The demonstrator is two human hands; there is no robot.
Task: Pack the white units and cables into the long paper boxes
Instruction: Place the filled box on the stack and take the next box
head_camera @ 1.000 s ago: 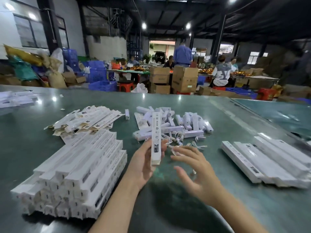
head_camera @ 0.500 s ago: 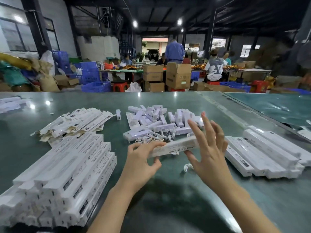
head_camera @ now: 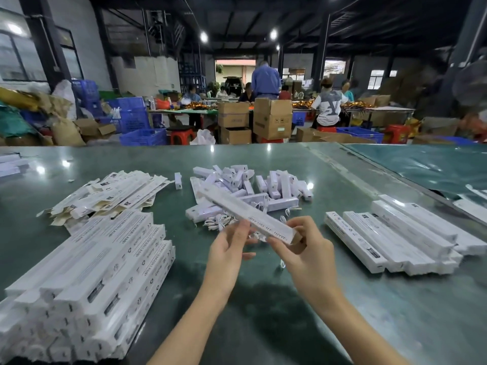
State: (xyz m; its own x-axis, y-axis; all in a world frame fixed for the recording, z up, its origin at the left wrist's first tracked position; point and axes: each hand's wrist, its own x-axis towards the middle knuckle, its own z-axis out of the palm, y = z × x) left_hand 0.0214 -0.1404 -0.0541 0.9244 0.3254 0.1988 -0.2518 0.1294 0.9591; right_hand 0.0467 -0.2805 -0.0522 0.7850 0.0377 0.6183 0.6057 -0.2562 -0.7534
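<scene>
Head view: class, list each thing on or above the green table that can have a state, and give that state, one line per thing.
Held box: lifted off the table, tilted, near end open.
Left hand: grips the box from below.
Right hand: pinches the box's near end.
Left stack of boxes: piled, lying flat.
Right row of boxes: lying side by side.
Flat sleeves: unfolded, loosely heaped.
White units: loose, unpacked.
Cables: loose, tangled.

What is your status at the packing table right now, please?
Both hands on one long paper box: left hand at mid-length, right hand pinching its near end. Held above the table, over the cables. Nothing in the way.
</scene>
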